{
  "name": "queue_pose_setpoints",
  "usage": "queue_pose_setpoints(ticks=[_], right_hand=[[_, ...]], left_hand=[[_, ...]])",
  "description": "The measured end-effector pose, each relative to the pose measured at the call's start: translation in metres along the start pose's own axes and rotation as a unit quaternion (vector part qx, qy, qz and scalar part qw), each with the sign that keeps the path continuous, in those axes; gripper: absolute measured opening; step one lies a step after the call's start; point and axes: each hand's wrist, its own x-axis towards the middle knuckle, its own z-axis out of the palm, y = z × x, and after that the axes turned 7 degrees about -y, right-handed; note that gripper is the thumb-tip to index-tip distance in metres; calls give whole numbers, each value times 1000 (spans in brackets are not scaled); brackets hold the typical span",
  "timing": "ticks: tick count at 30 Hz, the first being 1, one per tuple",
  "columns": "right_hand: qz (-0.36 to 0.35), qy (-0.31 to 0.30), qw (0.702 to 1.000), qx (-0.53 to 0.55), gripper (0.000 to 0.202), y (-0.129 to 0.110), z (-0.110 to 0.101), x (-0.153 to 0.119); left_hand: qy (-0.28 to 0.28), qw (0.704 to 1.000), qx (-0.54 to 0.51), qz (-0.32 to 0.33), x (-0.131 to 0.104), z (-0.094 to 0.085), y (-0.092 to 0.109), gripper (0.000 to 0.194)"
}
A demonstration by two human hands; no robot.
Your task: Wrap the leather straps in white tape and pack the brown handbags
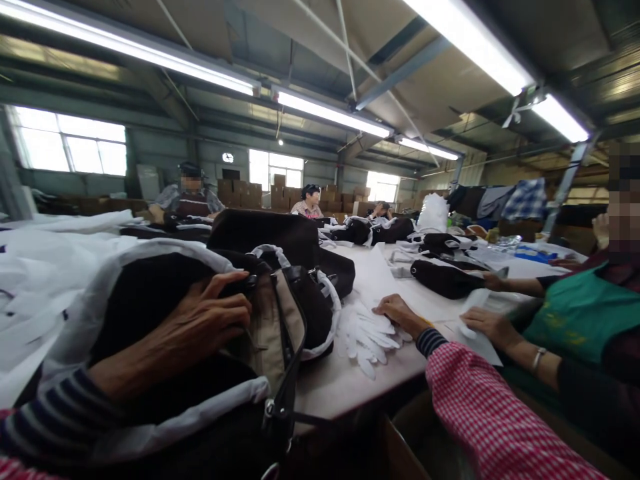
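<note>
A large black bag (pixel 165 280) with a beige inner panel and zipper lies before me, its straps wrapped in white material. My left hand (pixel 210 310) is on it, fingers curled over the edge beside the zipper, the thumb hidden. Right of the bag, a loose pile of white finger-shaped strips (pixel 367 337) sits on the table. At the pile's far right edge my right hand (pixel 397 313) has its fingertips pinched together on a white strip, of which little shows.
A co-worker in a green apron (pixel 575 307) sits close on my right, hands on a white sheet (pixel 483 333) and a black bag (pixel 445 277). White wrapping (pixel 45 267) is heaped at left. More black bags (pixel 395 230) and several people are farther along the table (pixel 320 393).
</note>
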Motion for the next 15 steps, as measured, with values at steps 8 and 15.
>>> queue_pose_setpoints(ticks=[8,15], right_hand=[[-18,-10,1000,-22,6,0,4,14],[-83,70,993,-43,12,-5,21,6]], left_hand=[[-27,999,23,23,-2,2,-4,15],[-33,999,15,26,-1,0,-6,17]])
